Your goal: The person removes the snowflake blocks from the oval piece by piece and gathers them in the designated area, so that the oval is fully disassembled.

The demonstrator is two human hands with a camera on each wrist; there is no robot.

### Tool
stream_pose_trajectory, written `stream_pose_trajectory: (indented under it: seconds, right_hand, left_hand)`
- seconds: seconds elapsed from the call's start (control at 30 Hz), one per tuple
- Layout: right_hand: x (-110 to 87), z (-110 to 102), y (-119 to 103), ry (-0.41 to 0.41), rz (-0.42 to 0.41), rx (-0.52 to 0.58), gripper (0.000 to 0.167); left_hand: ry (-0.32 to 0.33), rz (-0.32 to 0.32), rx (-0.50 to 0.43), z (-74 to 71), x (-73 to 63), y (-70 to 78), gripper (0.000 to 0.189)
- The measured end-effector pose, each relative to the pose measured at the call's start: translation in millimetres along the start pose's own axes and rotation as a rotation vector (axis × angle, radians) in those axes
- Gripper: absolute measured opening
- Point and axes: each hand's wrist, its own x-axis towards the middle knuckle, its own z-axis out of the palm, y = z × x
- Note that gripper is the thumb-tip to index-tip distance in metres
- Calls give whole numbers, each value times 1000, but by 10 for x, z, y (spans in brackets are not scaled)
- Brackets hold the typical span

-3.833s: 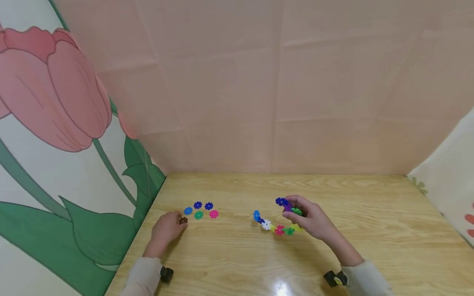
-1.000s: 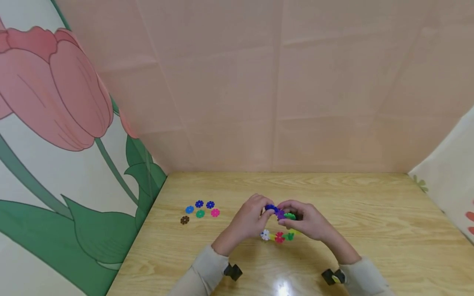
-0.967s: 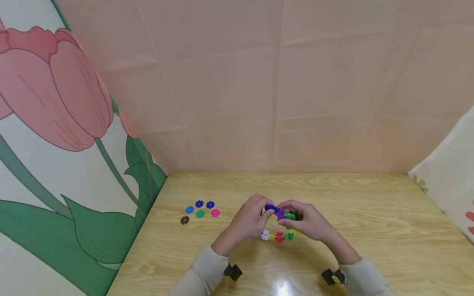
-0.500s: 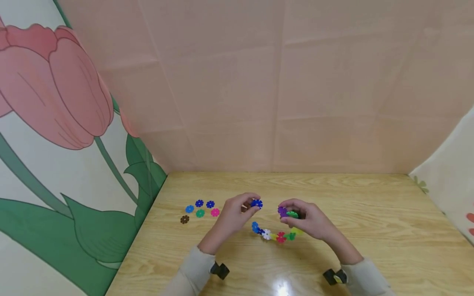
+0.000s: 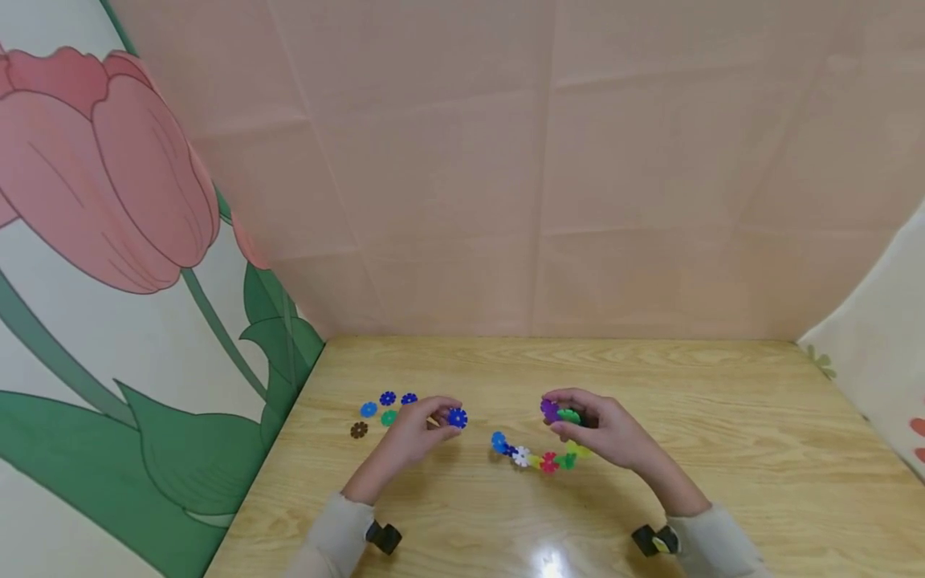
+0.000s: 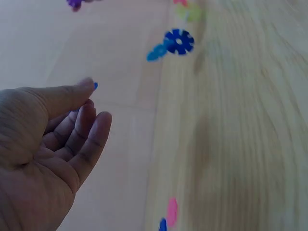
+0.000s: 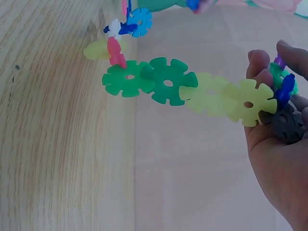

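My left hand [image 5: 413,431] pinches a single dark blue snowflake disc [image 5: 458,417] between thumb and fingers, above the table. In the left wrist view only the blue edge of that disc shows past the thumb. Curled around one end of a chain of interlocked snowflake discs [image 5: 549,462] is my right hand [image 5: 607,431]. A purple disc [image 5: 550,410] sits at its fingertips, beside a green disc [image 5: 568,417]. The right wrist view shows dark blue, black, yellow and green discs [image 7: 168,82] in the chain. Its far end is a light blue disc [image 5: 499,441], apart from the left hand.
Loose discs lie on the wooden table [image 5: 433,514] at the left: a brown disc [image 5: 359,430], a light blue disc [image 5: 369,409], a green disc [image 5: 389,417] and dark blue discs [image 5: 388,398]. A pink disc [image 6: 172,211] shows in the left wrist view. A pink cloth [image 5: 535,201] hangs behind.
My left hand, at the brown disc first, then met the right hand at the chain's purple end. The dark blue disc came off there, and the left hand has carried it left.
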Motion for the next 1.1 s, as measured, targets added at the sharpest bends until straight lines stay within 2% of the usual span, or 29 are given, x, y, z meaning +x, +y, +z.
stream_pose_trajectory:
  seconds: [0.13, 0.33, 0.57, 0.77, 1.1]
  right_hand:
    - [-4, -14, 4, 8, -26, 1, 36]
    - [1, -24, 31, 10, -53, 12, 36]
    - [7, -18, 56, 8, -58, 18, 36]
    - [10, -10, 54, 10, -57, 8, 35]
    - [16, 3, 56, -1, -72, 15, 36]
  left_hand:
    - [0, -20, 20, -83, -64, -182, 34]
    - [33, -28, 54, -179, -133, -521, 35]
    - [52, -152, 82, -253, -215, -803, 30]
    - [57, -231, 140, -284, -241, -917, 32]
    - [99, -336, 307, -300, -262, -974, 31]
